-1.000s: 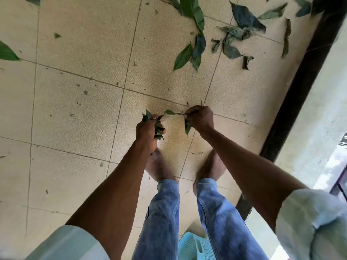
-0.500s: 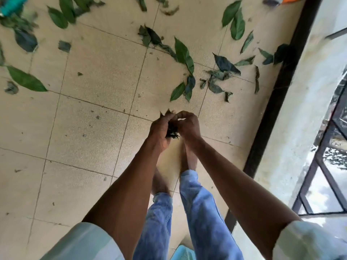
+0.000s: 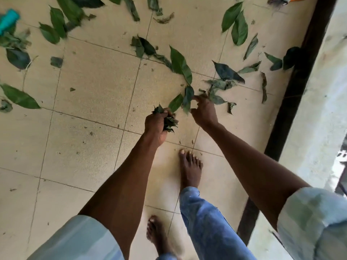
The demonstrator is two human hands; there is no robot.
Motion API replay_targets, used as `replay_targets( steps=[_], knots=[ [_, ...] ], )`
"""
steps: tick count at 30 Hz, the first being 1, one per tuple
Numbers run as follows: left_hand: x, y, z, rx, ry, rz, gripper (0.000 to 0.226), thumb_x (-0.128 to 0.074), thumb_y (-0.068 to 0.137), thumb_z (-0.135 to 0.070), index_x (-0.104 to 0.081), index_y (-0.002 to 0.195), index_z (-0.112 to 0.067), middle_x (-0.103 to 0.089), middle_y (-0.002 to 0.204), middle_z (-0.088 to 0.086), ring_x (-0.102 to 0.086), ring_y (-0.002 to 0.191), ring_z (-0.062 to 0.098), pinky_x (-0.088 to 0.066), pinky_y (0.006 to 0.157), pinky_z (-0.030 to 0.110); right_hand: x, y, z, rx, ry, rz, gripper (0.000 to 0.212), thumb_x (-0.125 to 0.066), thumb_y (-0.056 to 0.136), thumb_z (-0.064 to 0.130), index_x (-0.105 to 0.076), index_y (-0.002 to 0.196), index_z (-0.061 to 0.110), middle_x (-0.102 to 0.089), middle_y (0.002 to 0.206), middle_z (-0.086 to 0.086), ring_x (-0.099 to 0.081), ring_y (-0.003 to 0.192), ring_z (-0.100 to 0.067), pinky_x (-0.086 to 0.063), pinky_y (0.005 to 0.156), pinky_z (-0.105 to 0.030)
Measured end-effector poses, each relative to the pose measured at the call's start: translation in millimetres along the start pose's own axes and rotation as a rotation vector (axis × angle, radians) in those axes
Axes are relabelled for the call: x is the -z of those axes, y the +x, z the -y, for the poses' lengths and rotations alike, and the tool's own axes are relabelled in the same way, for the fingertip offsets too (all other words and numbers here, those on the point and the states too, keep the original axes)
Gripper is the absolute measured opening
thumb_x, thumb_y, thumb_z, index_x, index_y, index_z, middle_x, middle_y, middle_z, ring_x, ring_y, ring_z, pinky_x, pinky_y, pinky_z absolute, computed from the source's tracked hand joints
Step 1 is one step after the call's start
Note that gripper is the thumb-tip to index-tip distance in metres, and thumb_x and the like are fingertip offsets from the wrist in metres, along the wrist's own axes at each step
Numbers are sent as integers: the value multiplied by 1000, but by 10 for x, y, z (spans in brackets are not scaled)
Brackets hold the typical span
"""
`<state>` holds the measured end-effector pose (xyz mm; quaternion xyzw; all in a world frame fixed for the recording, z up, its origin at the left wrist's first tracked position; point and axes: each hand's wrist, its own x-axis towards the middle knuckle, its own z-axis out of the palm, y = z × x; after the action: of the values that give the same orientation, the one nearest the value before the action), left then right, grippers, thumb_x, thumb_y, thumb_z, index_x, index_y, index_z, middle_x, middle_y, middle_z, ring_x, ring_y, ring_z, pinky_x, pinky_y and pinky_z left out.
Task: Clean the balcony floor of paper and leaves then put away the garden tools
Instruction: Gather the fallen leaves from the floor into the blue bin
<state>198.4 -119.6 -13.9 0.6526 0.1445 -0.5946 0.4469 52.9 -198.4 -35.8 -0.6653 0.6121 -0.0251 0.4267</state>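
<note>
The left hand (image 3: 156,126), near the middle of the frame, is closed into a fist around a bunch of crumpled leaves (image 3: 170,121), whose dark tips stick out above and to the right of the knuckles. Just to its right, the right hand (image 3: 203,112) reaches toward the floor with thumb and fingers partly open, the fingertips (image 3: 196,99) touching a small cluster of leaves (image 3: 185,102) lying on the tile; whether they have pinched a leaf is hard to tell. Directly above that cluster lies a large green leaf (image 3: 181,65), and to its right a dark blue-green leaf (image 3: 227,72) rests among shrivelled bits. More loose leaves are scattered across the upper part of the frame, including a pair (image 3: 236,25) at upper right and a long one (image 3: 19,97) at the left edge. The beige tiled floor (image 3: 90,139) shows specks of debris. A teal object (image 3: 8,19) sits blurred in the upper left corner. A dark strip (image 3: 293,87) runs along the right side beside a pale wall. Below the hands, a bare foot (image 3: 189,169) stands on the tiles, with a blue jean leg (image 3: 206,222) beneath it.
</note>
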Motion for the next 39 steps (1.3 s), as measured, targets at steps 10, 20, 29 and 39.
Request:
replay_targets(
  steps=[10,20,29,39],
  knots=[
    [-165,948,24,-149,-63,27,20,-53,87,5,-69,83,-7,-70,90,14,-67,88,28,-55,87,43,-509,353,-700,550,-503,-58,40,-55,91,5,-57,131,8,-45,143,-14,-48,116,-37,-56,79,-41],
    [-395,959,-451,-177,141,136,20,-57,93,-20,-71,99,-7,-64,81,10,-60,71,22,-55,64,31,-93,419,-38,23,711,-232,19,-73,78,0,-63,89,13,-68,81,-2,-66,73,-13,-56,68,-26],
    [-364,810,-297,-184,36,230,34,-63,90,-20,-66,117,1,-68,114,23,-69,93,32,-58,72,38,-440,262,518,42,582,-97,24,-49,84,-8,-69,78,3,-66,71,-5,-60,62,-13,-50,57,-25],
    [93,946,-342,-220,-128,20,17,-52,89,-1,-66,98,0,-68,91,15,-66,67,26,-56,55,31,-717,196,-41,394,-303,18,59,-68,86,17,-47,141,14,-46,141,-12,-44,127,-27,-43,103,-33]
  ],
)
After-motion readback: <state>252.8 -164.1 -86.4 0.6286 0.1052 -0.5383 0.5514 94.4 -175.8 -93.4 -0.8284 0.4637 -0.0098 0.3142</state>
